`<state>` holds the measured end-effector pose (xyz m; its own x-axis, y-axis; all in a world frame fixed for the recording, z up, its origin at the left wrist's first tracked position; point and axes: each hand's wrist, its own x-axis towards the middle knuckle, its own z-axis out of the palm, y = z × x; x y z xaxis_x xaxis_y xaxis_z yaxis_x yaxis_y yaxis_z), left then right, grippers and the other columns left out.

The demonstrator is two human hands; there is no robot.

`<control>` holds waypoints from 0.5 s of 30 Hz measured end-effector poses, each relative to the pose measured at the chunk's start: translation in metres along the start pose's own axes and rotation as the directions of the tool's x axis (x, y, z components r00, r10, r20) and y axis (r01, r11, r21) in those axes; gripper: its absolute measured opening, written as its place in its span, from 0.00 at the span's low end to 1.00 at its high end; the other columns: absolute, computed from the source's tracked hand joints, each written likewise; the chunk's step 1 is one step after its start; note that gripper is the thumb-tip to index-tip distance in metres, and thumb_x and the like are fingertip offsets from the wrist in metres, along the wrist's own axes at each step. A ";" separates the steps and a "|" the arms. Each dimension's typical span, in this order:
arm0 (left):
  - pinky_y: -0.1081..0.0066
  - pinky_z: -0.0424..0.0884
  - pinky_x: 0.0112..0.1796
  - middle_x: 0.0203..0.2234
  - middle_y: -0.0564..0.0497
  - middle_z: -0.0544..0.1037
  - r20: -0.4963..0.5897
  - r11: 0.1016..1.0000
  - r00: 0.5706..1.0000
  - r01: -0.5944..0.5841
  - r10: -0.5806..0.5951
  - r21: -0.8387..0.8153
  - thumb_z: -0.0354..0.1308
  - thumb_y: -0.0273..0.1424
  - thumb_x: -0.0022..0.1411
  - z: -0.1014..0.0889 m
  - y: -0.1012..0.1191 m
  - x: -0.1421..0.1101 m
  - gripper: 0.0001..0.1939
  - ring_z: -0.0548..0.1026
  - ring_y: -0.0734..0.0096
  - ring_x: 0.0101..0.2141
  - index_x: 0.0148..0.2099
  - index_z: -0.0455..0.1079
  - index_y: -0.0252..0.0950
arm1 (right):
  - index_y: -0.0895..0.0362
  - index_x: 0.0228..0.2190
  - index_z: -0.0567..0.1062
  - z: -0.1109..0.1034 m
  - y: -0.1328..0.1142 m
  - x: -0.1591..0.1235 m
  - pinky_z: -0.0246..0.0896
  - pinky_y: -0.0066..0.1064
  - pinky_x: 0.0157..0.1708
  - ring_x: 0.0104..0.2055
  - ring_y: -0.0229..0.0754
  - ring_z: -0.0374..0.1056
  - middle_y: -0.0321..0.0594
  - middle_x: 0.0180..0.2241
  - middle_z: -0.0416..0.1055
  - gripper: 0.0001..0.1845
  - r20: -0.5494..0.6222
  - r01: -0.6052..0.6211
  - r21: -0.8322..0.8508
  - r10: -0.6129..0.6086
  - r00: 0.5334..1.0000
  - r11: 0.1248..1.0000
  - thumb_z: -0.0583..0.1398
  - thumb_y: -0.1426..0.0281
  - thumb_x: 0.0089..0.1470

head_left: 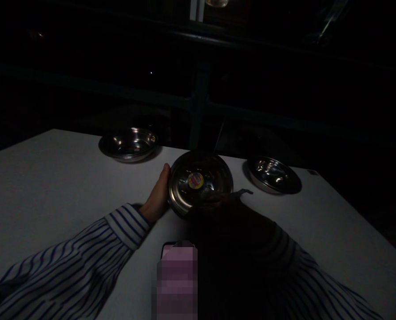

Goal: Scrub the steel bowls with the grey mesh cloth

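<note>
A shiny steel bowl (pixel 181 195) with a round yellow and pink sticker (pixel 196 180) is tilted toward me in the middle. My left hand (pixel 158 195) grips its left rim, thumb pointing up along the edge. In deep shadow, my right hand (pixel 218 206) lies against the bowl's lower right part, with its fingers closed. Out of that hand sticks the thin, patterned corner of a cloth (pixel 243 192); most of the cloth is hidden in the dark.
Two more steel bowls stand on the white table (pixel 68 186), one bowl (pixel 129 146) at the back left and one bowl (pixel 274 176) at the back right. Near me lies a phone-like object (pixel 178 280), mostly pixelated. Dark bars (pixel 198 102) stand behind the table.
</note>
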<state>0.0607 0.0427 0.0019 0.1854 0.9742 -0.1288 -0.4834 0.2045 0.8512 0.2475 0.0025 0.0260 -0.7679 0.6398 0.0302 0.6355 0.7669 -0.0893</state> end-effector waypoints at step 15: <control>0.58 0.58 0.53 0.41 0.47 0.78 0.047 0.996 0.999 -0.018 0.022 -0.087 0.48 0.53 0.55 0.012 -0.011 -0.005 0.29 0.67 0.56 0.52 0.49 0.70 0.38 | 0.58 0.47 0.66 0.011 -0.018 0.023 0.63 0.42 0.43 0.45 0.43 0.64 0.44 0.48 0.64 0.17 -0.227 0.116 0.023 -0.108 0.968 0.993 0.55 0.65 0.57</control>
<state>0.0757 0.0347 -0.0005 0.2147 0.9729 -0.0860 -0.5594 0.1947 0.8057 0.2170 0.0029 0.0175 -0.7935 0.5478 0.2649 0.5402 0.8346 -0.1077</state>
